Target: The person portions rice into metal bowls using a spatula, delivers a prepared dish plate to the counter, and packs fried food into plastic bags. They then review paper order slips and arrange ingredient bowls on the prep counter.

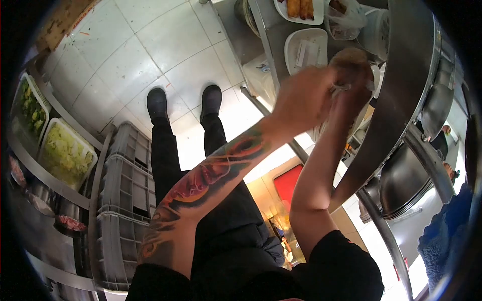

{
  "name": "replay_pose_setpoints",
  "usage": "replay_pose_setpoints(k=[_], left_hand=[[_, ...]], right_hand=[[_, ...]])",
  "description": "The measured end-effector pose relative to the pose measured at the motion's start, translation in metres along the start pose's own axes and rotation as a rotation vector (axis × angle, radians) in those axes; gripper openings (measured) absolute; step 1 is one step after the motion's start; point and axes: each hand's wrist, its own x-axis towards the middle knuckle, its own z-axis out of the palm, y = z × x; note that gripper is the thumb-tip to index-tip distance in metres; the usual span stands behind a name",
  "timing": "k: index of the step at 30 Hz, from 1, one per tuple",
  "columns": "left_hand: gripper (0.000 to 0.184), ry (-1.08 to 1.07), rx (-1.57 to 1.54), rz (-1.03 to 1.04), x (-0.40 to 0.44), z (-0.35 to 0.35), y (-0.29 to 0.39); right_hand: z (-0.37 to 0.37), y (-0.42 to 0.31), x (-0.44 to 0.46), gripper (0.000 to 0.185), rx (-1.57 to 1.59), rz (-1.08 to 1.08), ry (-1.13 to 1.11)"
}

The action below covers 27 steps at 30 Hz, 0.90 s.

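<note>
Clearly close together, the left hand [307, 95] and right hand [358, 83] meet at a tan, rounded thing [350, 55] above the bench [275, 32]; blur hides the fingers, so I cannot tell whether either grips it. Along the bench's left edge sit a white tray [290, 56] holding a clear packet [307, 53] and, farther off, fried rolls [300, 8] beside a plastic bag [347, 22].

Upper right shows two hands [305, 94] and at least two white trays [293, 44]; upper centre, two shoes [211, 99]; left, two vegetable tubs [75, 136]; lower right, one blue cloth [444, 241].
</note>
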Motion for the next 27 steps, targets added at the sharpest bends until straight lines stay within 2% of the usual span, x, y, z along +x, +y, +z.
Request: replay_pose_setpoints(k=[1, 2, 3, 4, 5, 7, 8, 9, 11, 15, 16, 17, 18, 20, 22, 25, 27], left_hand=[[0.039, 0.066, 0.192, 0.008, 0.004, -0.001, -0.014], [0.038, 0.135, 0.385, 0.016, 0.01, -0.002, -0.028], [0.038, 0.137, 0.384, 0.015, 0.016, 0.004, -0.044], [0.035, 0.123, 0.556, -0.008, 0.026, 0.016, -0.056], [0.033, 0.108, 0.728, -0.034, 0.033, 0.029, -0.069], [0.03, 0.121, 0.85, -0.06, 0.045, 0.053, -0.093], [0.028, 0.128, 0.972, -0.082, 0.047, 0.06, -0.1], [0.028, 0.13, 0.972, -0.085, 0.049, 0.061, -0.103], [0.026, -0.048, 0.78, -0.254, 0.051, 0.065, -0.107], [0.026, -0.037, 0.606, -0.143, 0.029, 0.013, -0.057], [0.025, 0.052, 0.59, -0.141, 0.02, -0.001, -0.047], [0.024, 0.139, 0.576, -0.137, 0.013, -0.014, -0.044], [0.024, 0.135, 0.577, -0.135, 0.009, -0.025, -0.046], [0.021, 0.129, 0.557, -0.328, -0.001, -0.039, -0.055], [0.018, 0.15, 0.581, -0.32, -0.004, -0.039, -0.071], [0.023, 0.057, 0.641, -0.408, 0.005, -0.034, -0.087], [0.03, -0.051, 0.605, -0.425, 0.015, -0.027, -0.095]], right_hand=[[0.001, -0.006, 0.006, 0.041, 0.001, 0.042, -0.034], [0.021, -0.019, 0.01, 0.042, -0.358, 0.024, 0.159], [0.025, -0.022, 0.012, 0.042, -0.541, 0.006, 0.25], [0.029, -0.025, 0.014, 0.042, -0.722, 0.004, 0.346], [0.024, -0.025, 0.02, 0.04, -0.65, 0.055, 0.362], [0.003, -0.017, 0.035, 0.039, -0.577, 0.107, 0.37], [-0.018, -0.004, 0.042, 0.036, -0.855, 0.017, 0.285], [-0.023, 0.001, 0.044, 0.034, -1.129, -0.079, 0.194], [-0.025, -0.004, 0.051, 0.033, -1.144, -0.013, 0.145], [-0.014, -0.014, 0.062, 0.032, -1.155, 0.205, 0.016], [-0.017, -0.009, 0.068, 0.032, -1.155, 0.207, 0.019], [-0.021, -0.001, 0.075, 0.033, -1.261, 0.2, 0.015], [-0.025, 0.004, 0.081, 0.035, -1.366, 0.191, 0.011], [-0.03, 0.007, 0.088, 0.038, -1.341, 0.226, -0.035], [-0.035, 0.004, 0.087, 0.041, -1.319, 0.259, -0.086], [-0.038, -0.005, 0.078, 0.046, -1.287, 0.286, -0.075], [-0.042, 0.0, 0.073, 0.051, -1.322, 0.217, -0.12]])
